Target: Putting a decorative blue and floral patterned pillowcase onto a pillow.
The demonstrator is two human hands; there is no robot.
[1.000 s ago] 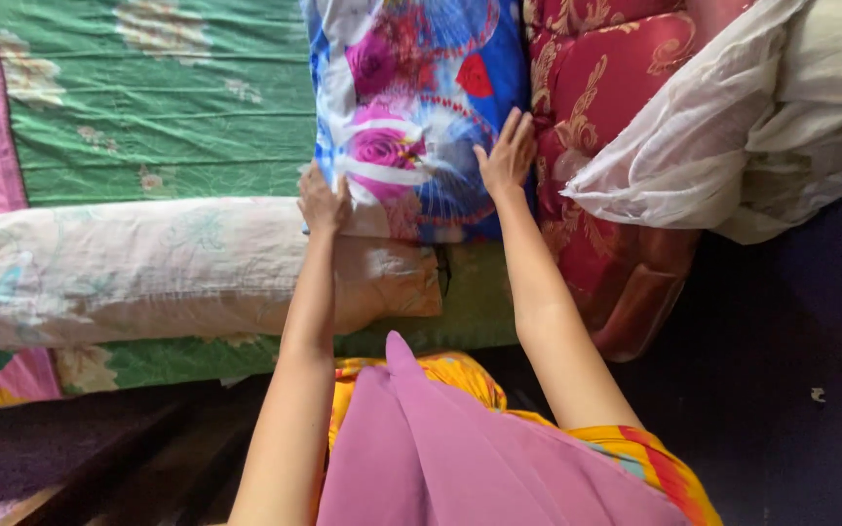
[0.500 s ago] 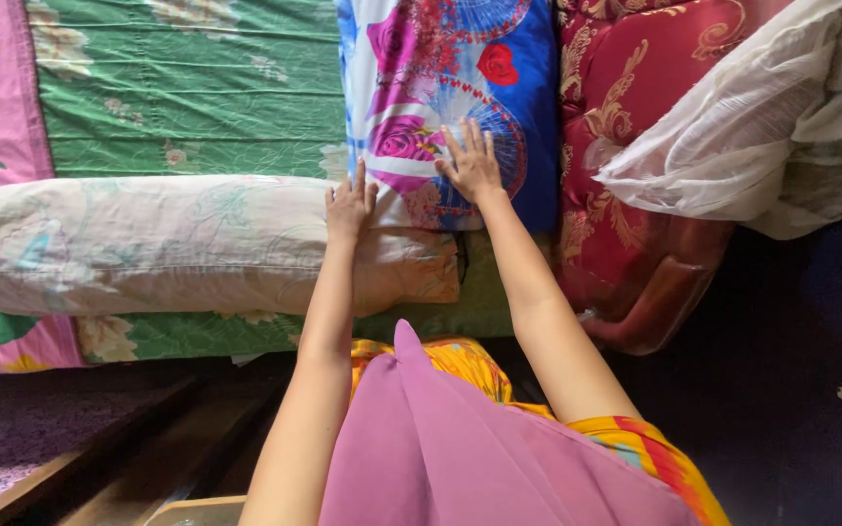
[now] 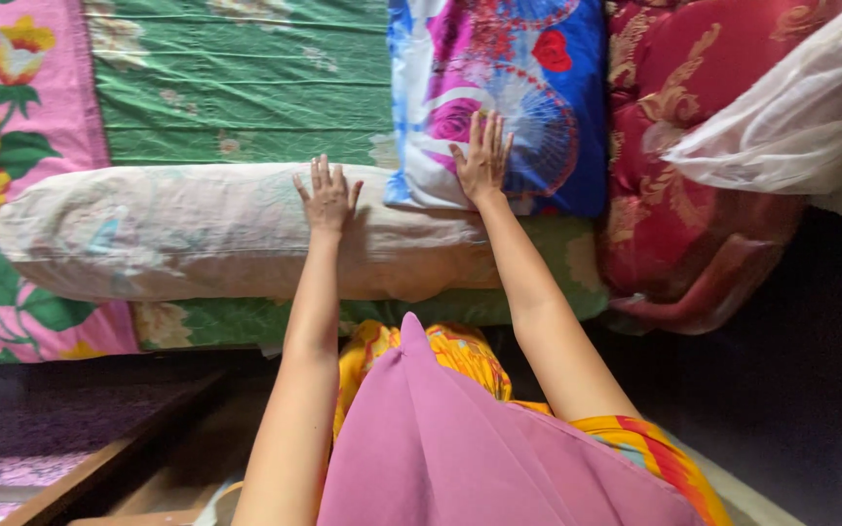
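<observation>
A long pale floral bolster pillow point(image 3: 187, 232) lies along the near edge of the bed. My left hand point(image 3: 324, 197) rests flat on its top, fingers spread. A blue pillow with pink roses point(image 3: 509, 97) lies beyond the bolster's right end. My right hand point(image 3: 482, 158) presses flat on its near part, fingers apart. Neither hand grips anything.
A green quilted sheet point(image 3: 236, 88) covers the bed, with a pink floral cover point(image 3: 12, 127) at the left. A red and gold blanket point(image 3: 694, 166) and white netting point(image 3: 791, 117) are bunched at the right. A wooden bed frame point(image 3: 99, 468) shows below.
My left hand has slid left off the blue pillow's corner onto the bolster. My right hand stayed on the blue pillow's near part. The view has shifted left.
</observation>
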